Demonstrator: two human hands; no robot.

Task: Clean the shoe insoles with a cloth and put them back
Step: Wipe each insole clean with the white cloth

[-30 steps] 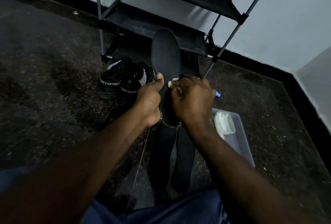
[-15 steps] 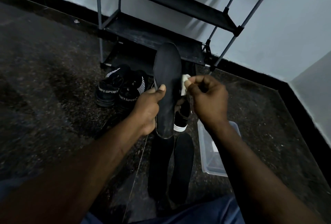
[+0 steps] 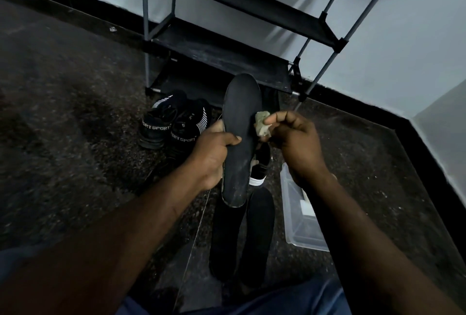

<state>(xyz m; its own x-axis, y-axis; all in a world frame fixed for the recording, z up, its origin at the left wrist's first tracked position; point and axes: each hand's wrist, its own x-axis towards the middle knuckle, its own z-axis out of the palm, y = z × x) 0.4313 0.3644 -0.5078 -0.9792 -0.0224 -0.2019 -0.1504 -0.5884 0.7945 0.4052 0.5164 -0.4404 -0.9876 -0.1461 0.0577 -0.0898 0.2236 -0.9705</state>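
My left hand [image 3: 213,154] grips a black insole [image 3: 240,113] by its left edge and holds it upright, toe end up. Its heel end looks dusty. My right hand [image 3: 296,142] pinches a small soiled cloth [image 3: 262,127] just off the insole's right edge. Two more black insoles [image 3: 259,224] lie side by side on the floor below. A pair of black SPORT shoes [image 3: 174,123] stands to the left, behind my left hand. Another black shoe with a white sole [image 3: 259,175] is partly hidden behind the held insole.
A clear plastic tub [image 3: 296,226] sits on the floor at the right, under my right forearm. A black metal shoe rack [image 3: 227,47] stands against the pale wall ahead. The floor is dark speckled stone with a black skirting.
My right hand has drawn the cloth off the insole to its right side. The held insole has dropped lower in view, and the camera has tilted up a little.
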